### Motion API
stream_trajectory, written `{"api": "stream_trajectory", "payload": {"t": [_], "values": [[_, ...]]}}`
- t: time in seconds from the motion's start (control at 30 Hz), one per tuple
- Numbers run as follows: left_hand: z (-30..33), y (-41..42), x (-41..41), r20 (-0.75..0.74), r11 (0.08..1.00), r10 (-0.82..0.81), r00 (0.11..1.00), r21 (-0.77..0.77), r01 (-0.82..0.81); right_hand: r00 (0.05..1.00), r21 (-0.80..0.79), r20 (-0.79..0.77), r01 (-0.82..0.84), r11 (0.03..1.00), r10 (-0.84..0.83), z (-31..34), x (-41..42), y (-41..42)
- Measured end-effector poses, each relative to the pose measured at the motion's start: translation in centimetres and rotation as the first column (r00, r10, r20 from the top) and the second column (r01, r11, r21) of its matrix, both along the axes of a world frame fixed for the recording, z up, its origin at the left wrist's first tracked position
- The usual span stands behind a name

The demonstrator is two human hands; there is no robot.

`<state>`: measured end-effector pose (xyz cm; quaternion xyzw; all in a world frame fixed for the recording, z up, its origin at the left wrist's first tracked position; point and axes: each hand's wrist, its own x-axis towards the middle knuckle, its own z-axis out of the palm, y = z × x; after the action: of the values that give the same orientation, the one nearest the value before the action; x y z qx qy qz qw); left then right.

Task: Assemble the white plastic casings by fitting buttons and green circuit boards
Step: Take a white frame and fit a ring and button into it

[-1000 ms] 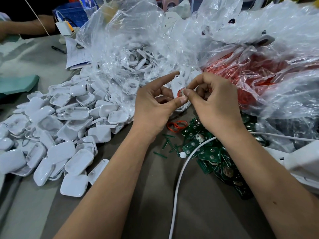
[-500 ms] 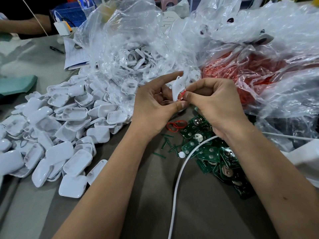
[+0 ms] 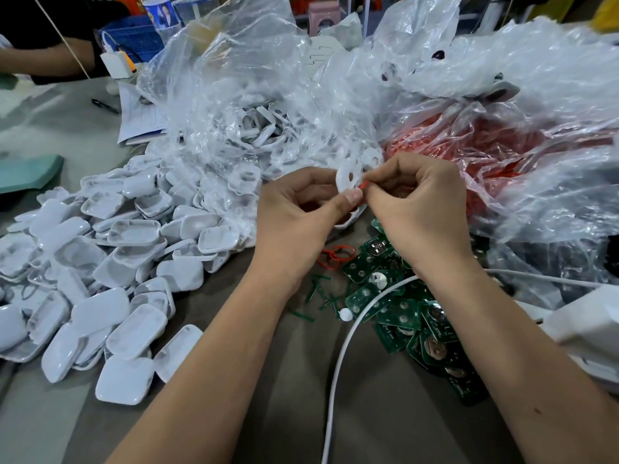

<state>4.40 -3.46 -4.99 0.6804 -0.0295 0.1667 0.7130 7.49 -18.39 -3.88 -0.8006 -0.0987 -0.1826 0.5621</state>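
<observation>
Head view, the only one. At centre, slightly toward 12 o'clock: left hand [image 3: 301, 216] gripping a white casing [image 3: 348, 177], thumb pressed against its lower edge, fingers curled behind. Right hand [image 3: 418, 209] pinching a small red ring [image 3: 363, 185] at the casing's rim, thumb and forefinger closed on it; seated or not, cannot tell. Judged mid-way through fitting one piece, with no circuit board in this casing yet as far as shown.

Toward 9 o'clock: large heap of white casing shells [image 3: 110, 272], loose on the table [image 3: 385, 413]; assembled or not, cannot tell. Toward 4 o'clock: pile of green circuit boards [image 3: 402, 313], untouched. Just below the hands: loose red rings [image 3: 336, 256]. Toward 12 and 2 o'clock: clear bags [image 3: 251, 105] of more casings and a bag of red parts [image 3: 485, 145]. Plenty left, by the look of the stock.
</observation>
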Motion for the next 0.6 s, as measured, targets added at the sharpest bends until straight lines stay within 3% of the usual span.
{"api": "stream_trajectory", "payload": {"t": [0.1, 0.3, 0.43, 0.6], "values": [[-0.01, -0.04, 0.04, 0.011, 0.998, 0.048, 0.999, 0.037, -0.048, 1.000, -0.006, 0.014, -0.011, 1.000, 0.012, -0.09, 0.06, 0.06], [0.32, 0.53, 0.11, -0.080, 0.978, 0.108, 0.991, -0.168, -0.120, 0.987, 0.116, -0.085, -0.130, 0.985, 0.140, -0.23, 0.34, -0.08], [0.59, 0.29, 0.01, -0.112, 0.967, 0.093, 0.989, -0.227, -0.117, 0.970, 0.271, -0.128, -0.165, 0.948, 0.205, -0.10, 0.33, -0.11], [0.94, 0.36, -0.04, -0.187, 0.944, -0.014, 0.982, -0.326, -0.048, 0.996, 0.139, -0.020, -0.085, 0.987, 0.088, 0.25, 0.29, -0.31]]}}
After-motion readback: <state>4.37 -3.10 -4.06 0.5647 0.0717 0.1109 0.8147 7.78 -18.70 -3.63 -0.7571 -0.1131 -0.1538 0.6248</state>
